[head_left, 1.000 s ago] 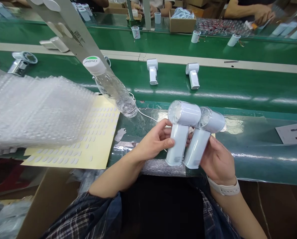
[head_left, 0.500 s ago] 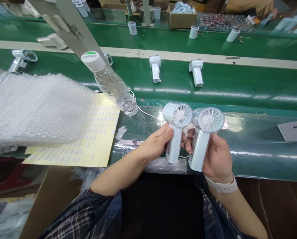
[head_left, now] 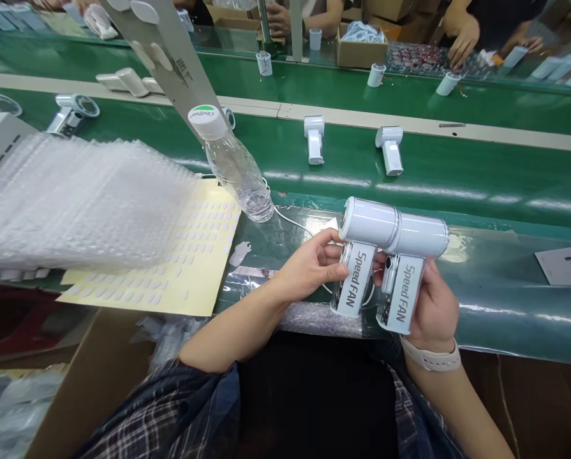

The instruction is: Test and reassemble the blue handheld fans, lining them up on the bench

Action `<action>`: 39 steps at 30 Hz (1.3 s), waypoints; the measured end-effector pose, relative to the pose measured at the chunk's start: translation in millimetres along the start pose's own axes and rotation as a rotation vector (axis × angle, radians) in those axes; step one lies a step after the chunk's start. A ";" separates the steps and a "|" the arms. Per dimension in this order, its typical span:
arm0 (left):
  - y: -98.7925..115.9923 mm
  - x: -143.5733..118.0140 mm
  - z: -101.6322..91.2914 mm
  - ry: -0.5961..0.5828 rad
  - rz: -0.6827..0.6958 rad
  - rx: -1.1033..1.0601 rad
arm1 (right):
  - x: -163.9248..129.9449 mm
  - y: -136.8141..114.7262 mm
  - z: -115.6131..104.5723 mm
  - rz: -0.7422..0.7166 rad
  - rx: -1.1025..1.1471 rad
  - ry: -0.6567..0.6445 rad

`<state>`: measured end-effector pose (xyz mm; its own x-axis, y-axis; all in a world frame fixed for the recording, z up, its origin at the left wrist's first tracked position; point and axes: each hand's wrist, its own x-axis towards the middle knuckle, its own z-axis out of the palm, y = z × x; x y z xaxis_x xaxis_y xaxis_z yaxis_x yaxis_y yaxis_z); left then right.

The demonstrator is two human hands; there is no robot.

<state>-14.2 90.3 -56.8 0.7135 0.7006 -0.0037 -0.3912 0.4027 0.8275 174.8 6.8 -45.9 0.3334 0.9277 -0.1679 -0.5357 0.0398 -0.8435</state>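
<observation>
Two white handheld fans are held side by side above the near table edge, their heads end to end. My left hand (head_left: pixel 311 268) grips the handle of the left fan (head_left: pixel 362 252), whose side reads "Speed FAN". My right hand (head_left: pixel 436 309) grips the handle of the right fan (head_left: pixel 412 261), which bears the same lettering. Both fans show their sides to me. A pale watch strap (head_left: pixel 431 358) circles my right wrist.
A clear water bottle (head_left: pixel 235 166) leans by a yellow sticker sheet (head_left: pixel 189 255). A stack of bubble-wrap bags (head_left: pixel 69 204) lies at left. Two more fans (head_left: pixel 314 139) (head_left: pixel 390 150) lie on the green conveyor (head_left: pixel 481 172). Other people's hands work at the far side, near a cardboard box (head_left: pixel 362 48).
Both fans have been turned in my hands: first the backs faced me, then the round grilles, now the lettered sides. The view has shifted slightly.
</observation>
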 end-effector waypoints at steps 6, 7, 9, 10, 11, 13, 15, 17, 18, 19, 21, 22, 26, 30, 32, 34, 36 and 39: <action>-1.8 3.1 1.3 0.101 -0.011 0.008 | 0.0 2.3 7.0 0.070 -0.034 0.112; -1.9 3.2 1.3 0.119 -0.020 0.021 | 0.3 2.1 7.7 0.081 -0.051 0.139; -1.5 3.3 1.2 0.150 -0.040 0.045 | 1.2 1.4 8.1 0.087 -0.078 0.174; -0.8 3.2 1.3 0.155 -0.048 0.053 | 1.6 1.1 7.5 0.082 -0.087 0.175; 0.1 2.9 1.4 0.158 -0.051 0.063 | 1.8 0.8 6.2 0.073 -0.093 0.162; 2.7 1.9 2.0 0.159 -0.036 0.120 | 1.5 0.1 1.3 0.043 -0.102 0.099; 5.9 0.2 2.9 0.158 0.007 0.246 | -0.4 -1.0 -5.1 -0.026 -0.151 0.010; 8.7 -1.6 3.2 0.159 0.091 0.413 | -3.4 -3.3 -10.4 -0.158 -0.290 -0.072; 9.5 -2.1 2.8 0.150 0.147 0.499 | -4.9 -4.9 -11.9 -0.231 -0.381 -0.127; 9.8 -2.2 2.1 0.131 0.218 0.581 | -6.2 -6.6 -12.6 -0.299 -0.466 -0.194; 8.2 -1.1 -0.5 0.073 0.405 0.730 | -7.3 -9.8 -12.0 -0.408 -0.569 -0.339; 6.5 0.1 -2.1 0.046 0.513 0.796 | -7.1 -11.0 -11.4 -0.449 -0.584 -0.403; -2.1 4.3 -6.9 0.033 0.869 1.008 | -4.3 -12.3 -11.5 -0.591 -0.616 -0.470; -3.9 3.1 -5.7 0.020 0.976 1.098 | -5.1 -12.8 -14.7 -0.669 -0.629 -0.504; -3.5 2.5 -4.1 0.015 0.996 1.118 | -7.6 -11.4 -16.0 -0.665 -0.599 -0.524; -4.1 3.6 -2.9 0.014 1.014 1.128 | -9.9 -6.5 -17.5 -0.635 -0.556 -0.519; -5.8 6.4 -2.9 -0.006 1.030 1.123 | -9.9 1.0 -20.1 -0.602 -0.519 -0.491; -6.2 9.9 -5.4 -0.052 1.018 1.158 | -2.2 5.8 -27.2 -0.568 -0.544 -0.449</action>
<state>-7.8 97.9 -65.0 0.4616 0.3564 0.8124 -0.0760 -0.8965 0.4364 192.0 -5.1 -64.3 0.0400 0.8841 0.4656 0.0959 0.4604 -0.8825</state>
